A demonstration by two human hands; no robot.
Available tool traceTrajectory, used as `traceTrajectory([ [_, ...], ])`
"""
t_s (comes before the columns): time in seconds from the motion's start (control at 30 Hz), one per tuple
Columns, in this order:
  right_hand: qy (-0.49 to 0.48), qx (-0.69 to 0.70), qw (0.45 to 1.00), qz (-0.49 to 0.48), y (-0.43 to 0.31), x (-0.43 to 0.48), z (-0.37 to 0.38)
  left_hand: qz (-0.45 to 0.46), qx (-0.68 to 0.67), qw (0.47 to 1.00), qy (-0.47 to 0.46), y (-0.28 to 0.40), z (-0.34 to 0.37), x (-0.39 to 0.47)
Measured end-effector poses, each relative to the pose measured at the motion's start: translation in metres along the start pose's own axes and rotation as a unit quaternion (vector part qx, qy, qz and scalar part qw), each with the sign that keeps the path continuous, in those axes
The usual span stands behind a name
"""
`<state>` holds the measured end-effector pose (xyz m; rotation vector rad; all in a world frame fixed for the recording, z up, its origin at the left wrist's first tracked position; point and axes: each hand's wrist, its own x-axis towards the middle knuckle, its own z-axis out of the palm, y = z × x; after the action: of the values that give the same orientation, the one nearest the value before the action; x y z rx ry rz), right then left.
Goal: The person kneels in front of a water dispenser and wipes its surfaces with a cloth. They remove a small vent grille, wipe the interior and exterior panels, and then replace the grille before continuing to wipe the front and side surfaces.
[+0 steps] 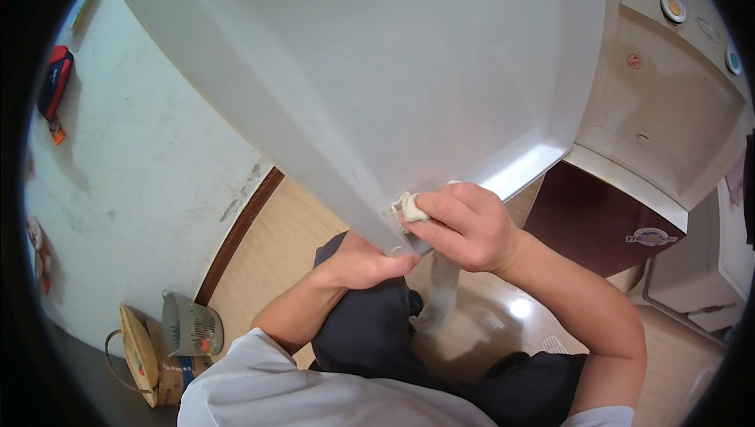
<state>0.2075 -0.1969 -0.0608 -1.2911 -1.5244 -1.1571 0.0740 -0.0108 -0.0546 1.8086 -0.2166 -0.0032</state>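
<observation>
A large white panel (424,73), smooth like an appliance's shell, stretches from the top of the view down to its nearest corner in front of me. Around the edge by that corner is my left hand (374,262), its thumb on the rim and its other fingers hidden beneath. My right hand (472,226) pinches a crumpled off-white cloth (413,209) against the panel's surface just above the corner. Some of the cloth is hidden by the fingers. Below the hands, a greyish strip (442,285) hangs or stands; I cannot tell what it is.
A water dispenser (678,97) with a dark red lower front (590,214) stands at right. At left are a white wall (159,150) with a brown baseboard (236,238), a grey plastic basket (191,324), a cardboard box (171,386) and a woven bag or basket (138,356).
</observation>
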Motion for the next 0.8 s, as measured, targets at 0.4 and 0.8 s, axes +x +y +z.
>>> traceTrajectory([
  [0.4,0.151,0.143,0.976,0.063,-0.014,0.068,0.014,0.065,-0.042,0.997,0.025,0.008,0.011,0.004],
  [0.8,0.09,0.06,0.989,-0.103,-0.004,0.039,0.009,-0.003,-0.053,0.998,0.031,-0.014,0.003,-0.002],
])
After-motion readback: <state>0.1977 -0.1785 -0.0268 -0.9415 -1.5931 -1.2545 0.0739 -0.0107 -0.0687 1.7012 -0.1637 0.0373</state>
